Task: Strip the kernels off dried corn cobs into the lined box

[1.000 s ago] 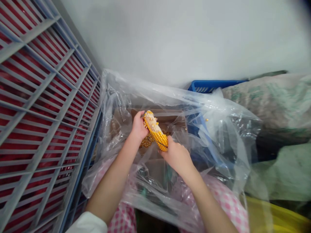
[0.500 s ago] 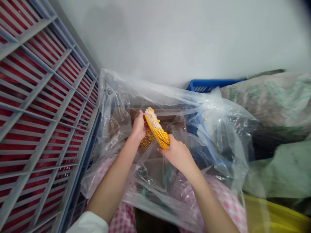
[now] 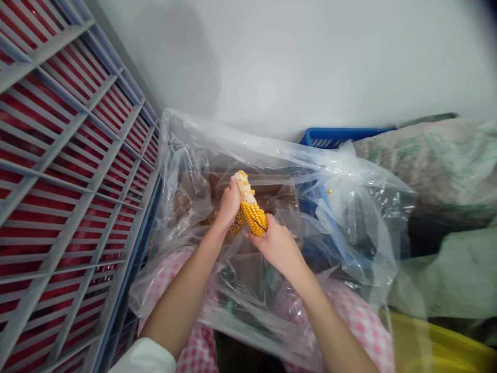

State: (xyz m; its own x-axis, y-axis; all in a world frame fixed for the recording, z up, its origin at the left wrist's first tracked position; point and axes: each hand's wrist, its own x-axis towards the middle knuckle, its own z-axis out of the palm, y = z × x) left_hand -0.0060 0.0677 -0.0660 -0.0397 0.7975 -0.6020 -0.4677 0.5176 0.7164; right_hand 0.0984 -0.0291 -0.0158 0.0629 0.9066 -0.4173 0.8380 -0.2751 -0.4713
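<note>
A yellow corn cob (image 3: 254, 215) slants in front of me. Its upper part is bare and whitish with a few kernels left, while the lower part is covered in kernels. My left hand (image 3: 230, 201) is closed around the cob's upper left side. At the lower end, my right hand (image 3: 276, 239) is closed, its fingers against the cob. A thin dark rod (image 3: 259, 225) runs from the right fingers across the kernels; its handle is hidden. Loose kernels (image 3: 237, 223) lie below, in a clear plastic bag (image 3: 248, 324) opened out across my lap.
Stacked crates with a grey-blue lattice (image 3: 83, 155) and red contents stand close on the left. To the right are a blue crate (image 3: 341, 135), a pale woven sack (image 3: 438, 155) and a yellow container (image 3: 458, 342). A white wall (image 3: 272, 62) rises in front.
The cob has turned a little more upright, and my left hand has shifted slightly right along with it. My right hand has moved slightly left and stays at the lower end.
</note>
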